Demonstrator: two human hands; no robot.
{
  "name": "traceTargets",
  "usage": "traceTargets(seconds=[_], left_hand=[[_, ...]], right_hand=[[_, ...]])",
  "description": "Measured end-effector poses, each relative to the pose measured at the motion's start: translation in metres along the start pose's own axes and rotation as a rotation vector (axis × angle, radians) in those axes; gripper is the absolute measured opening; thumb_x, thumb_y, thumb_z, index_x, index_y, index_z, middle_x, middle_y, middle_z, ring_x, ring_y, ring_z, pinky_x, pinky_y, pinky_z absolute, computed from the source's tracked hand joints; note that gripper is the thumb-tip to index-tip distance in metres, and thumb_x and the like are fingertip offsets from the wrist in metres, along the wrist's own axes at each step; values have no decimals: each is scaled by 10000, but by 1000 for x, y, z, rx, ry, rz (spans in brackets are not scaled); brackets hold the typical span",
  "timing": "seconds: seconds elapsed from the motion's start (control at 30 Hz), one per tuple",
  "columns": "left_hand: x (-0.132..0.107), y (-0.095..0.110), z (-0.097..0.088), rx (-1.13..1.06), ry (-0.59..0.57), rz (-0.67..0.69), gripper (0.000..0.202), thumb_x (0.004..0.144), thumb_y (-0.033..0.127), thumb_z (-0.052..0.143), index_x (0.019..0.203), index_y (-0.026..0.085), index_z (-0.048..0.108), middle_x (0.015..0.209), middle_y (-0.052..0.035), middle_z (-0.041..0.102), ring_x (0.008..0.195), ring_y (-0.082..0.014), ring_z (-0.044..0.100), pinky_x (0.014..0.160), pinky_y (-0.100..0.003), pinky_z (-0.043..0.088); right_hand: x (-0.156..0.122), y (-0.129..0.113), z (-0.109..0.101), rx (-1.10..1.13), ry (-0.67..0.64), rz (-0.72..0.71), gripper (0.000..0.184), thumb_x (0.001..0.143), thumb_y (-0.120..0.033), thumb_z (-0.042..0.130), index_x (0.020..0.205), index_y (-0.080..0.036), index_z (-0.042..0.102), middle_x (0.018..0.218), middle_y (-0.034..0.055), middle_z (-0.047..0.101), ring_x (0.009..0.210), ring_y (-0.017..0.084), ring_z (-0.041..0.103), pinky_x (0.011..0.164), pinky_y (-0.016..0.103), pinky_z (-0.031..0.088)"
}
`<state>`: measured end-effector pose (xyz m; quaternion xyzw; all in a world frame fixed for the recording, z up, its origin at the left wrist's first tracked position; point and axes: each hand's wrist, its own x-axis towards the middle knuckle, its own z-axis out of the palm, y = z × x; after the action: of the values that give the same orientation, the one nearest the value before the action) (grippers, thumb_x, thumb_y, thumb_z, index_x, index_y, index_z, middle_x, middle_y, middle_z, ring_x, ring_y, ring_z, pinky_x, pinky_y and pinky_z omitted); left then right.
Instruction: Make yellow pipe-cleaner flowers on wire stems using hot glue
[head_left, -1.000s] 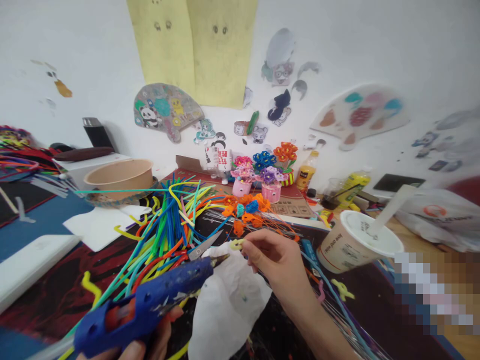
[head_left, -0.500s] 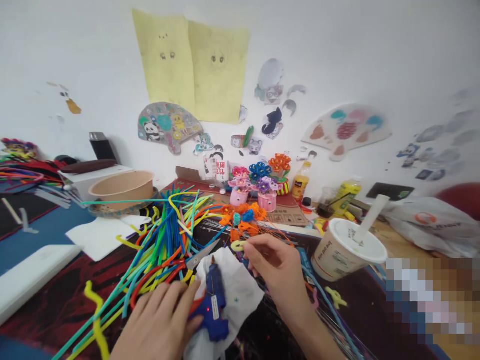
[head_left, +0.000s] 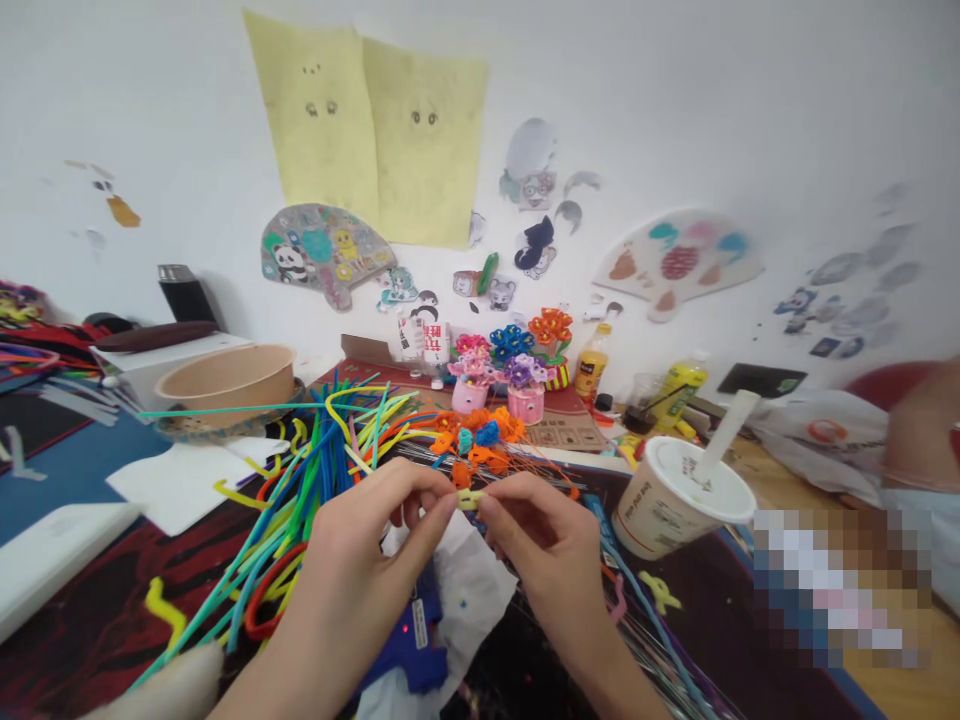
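My left hand and my right hand meet over the table, both pinching a small pale yellow pipe-cleaner piece between their fingertips. Under my left forearm a blue glue gun lies on a crumpled white tissue. A heap of coloured pipe cleaners spreads to the left of my hands. Small orange and blue pipe-cleaner flowers on thin wires lie just beyond my fingers.
A lidded paper cup with a straw stands to the right. Little pots of pipe-cleaner flowers sit at the back by the wall, a brown paper bowl at the left, bottles and a plastic bag at the right.
My left hand set the blue glue gun down on the tissue, then rose to join my right hand on the yellow piece. My right hand stayed about where it was.
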<state>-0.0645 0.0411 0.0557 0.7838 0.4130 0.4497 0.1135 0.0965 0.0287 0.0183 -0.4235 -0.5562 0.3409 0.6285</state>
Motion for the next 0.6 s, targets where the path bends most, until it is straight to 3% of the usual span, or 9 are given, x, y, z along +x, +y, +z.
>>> traceTargets(seconds=[0.27,0.6], left_hand=[[11,-6,0,-78,-163,26,155,916,223,532,771,220,588,659,66,560,594,-98,520,573,-188,413],[13,-14,5,-99,-213,33,150,912,209,507,774,223,567,698,52,569,621,-109,528,587,-199,418]], right_hand=[[5,-1,-6,-110,-75,-61,120,832,-237,670,724,-186,664,665,4,647,601,138,575,566,242,470],[8,0,-7,-99,-51,-72,108,831,-224,647,727,-192,647,699,17,647,623,149,572,569,255,473]])
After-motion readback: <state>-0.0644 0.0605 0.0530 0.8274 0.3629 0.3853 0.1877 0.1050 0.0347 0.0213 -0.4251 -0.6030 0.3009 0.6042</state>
